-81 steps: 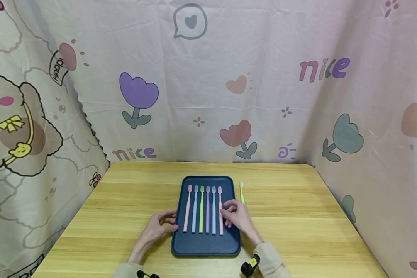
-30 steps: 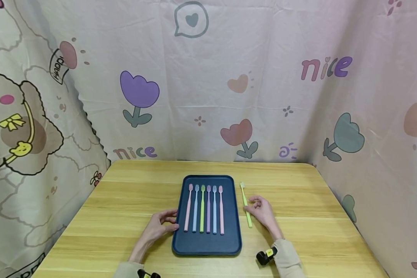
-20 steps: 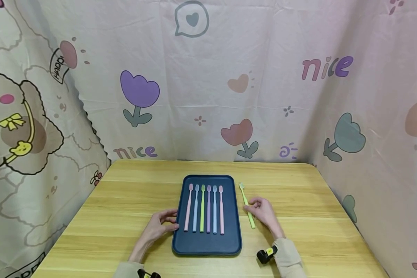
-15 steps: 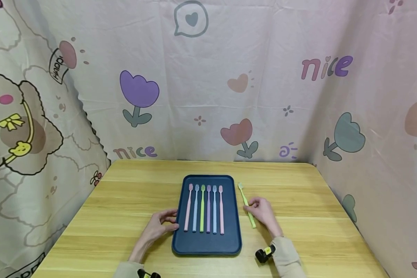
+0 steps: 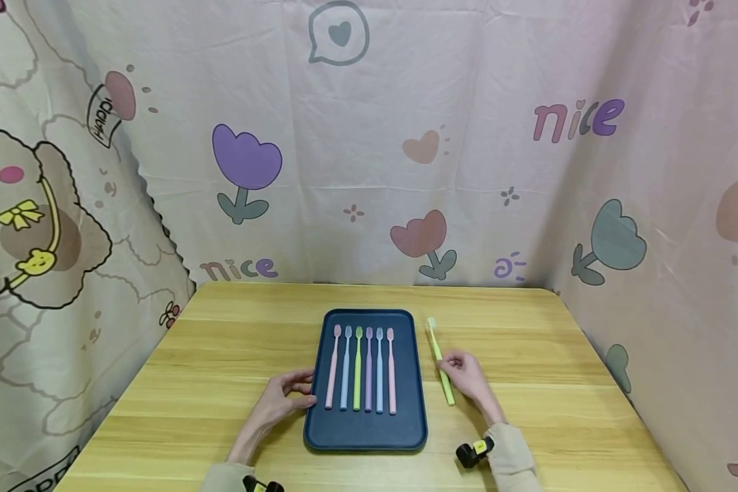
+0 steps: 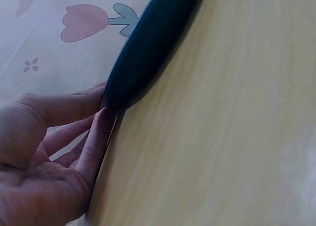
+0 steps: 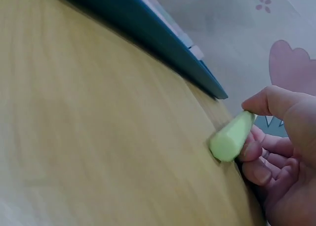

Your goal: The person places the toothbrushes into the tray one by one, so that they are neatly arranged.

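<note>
A dark blue tray (image 5: 365,435) lies on the table, bearing a row of toothbrushes: pink (image 5: 332,376), light blue (image 5: 345,376), green (image 5: 357,376), purple (image 5: 368,376), another light blue (image 5: 379,376) and another pink (image 5: 391,376). At the tray's left edge, my left hand (image 5: 281,400) holds the rim between thumb and fingers, seen closely in the left wrist view. Right of the tray, my right hand (image 5: 466,378) pinches a light green toothbrush (image 5: 447,391) by its handle. Its bristle head points away from me; the thick handle end shows in the right wrist view.
The wooden table (image 5: 240,321) has rounded far corners. Behind it and at both sides hangs a printed curtain (image 5: 344,137). A small black wrist camera (image 5: 475,452) sits at my right cuff, another (image 5: 263,486) at my left.
My right hand has left the rightmost pink toothbrush on the tray and moved right to the light green toothbrush. That brush's tilt has shifted in the fingers. My left hand stays at the tray.
</note>
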A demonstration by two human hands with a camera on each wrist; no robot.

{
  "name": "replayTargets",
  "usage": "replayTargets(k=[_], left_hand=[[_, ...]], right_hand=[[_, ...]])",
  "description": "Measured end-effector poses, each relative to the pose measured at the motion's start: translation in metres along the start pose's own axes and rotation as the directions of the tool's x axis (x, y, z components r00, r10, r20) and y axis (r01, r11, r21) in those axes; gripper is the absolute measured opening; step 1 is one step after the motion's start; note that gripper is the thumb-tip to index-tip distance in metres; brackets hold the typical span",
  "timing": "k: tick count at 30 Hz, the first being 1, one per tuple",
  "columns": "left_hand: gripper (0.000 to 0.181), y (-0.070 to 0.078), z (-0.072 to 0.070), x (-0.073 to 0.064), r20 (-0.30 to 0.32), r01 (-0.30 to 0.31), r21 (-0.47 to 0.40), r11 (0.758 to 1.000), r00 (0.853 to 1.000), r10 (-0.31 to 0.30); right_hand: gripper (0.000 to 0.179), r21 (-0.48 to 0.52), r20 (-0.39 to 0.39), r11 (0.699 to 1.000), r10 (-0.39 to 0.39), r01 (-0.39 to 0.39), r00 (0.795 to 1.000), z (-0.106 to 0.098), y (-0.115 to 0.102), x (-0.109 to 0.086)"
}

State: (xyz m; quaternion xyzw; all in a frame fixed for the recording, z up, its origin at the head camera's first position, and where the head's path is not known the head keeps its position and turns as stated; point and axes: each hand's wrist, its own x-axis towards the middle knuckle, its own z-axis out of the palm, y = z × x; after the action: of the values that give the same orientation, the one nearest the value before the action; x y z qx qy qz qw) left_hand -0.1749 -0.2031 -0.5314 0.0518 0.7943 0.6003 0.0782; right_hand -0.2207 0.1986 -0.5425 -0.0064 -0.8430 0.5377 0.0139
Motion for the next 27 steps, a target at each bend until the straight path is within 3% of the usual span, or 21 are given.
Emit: replayTargets(k=[9, 20, 27], left_hand=[[0.062, 0.001, -0.001, -0.002, 0.017, -0.018, -0.005, 1.0, 1.0, 0.018], [0.062, -0.001, -0.001, 0.001, 0.016, -0.005, -0.013, 1.0, 1.0, 0.005], [0.061, 0.001, -0.001, -0.002, 0.019, -0.004, -0.022, 1.0, 1.0, 0.005]], right_hand=[[0.02, 0.156, 0.088, 0.984, 0.075, -0.088, 0.993, -0.006, 0.001, -0.001], [0.033, 0.24, 0.177, 0.967, 0.046, -0.089, 0.983, -0.011, 0.0, -0.003], [0.05, 0.25, 0.21, 0.968, -0.026, -0.028, 0.977, -0.014, 0.002, -0.006]])
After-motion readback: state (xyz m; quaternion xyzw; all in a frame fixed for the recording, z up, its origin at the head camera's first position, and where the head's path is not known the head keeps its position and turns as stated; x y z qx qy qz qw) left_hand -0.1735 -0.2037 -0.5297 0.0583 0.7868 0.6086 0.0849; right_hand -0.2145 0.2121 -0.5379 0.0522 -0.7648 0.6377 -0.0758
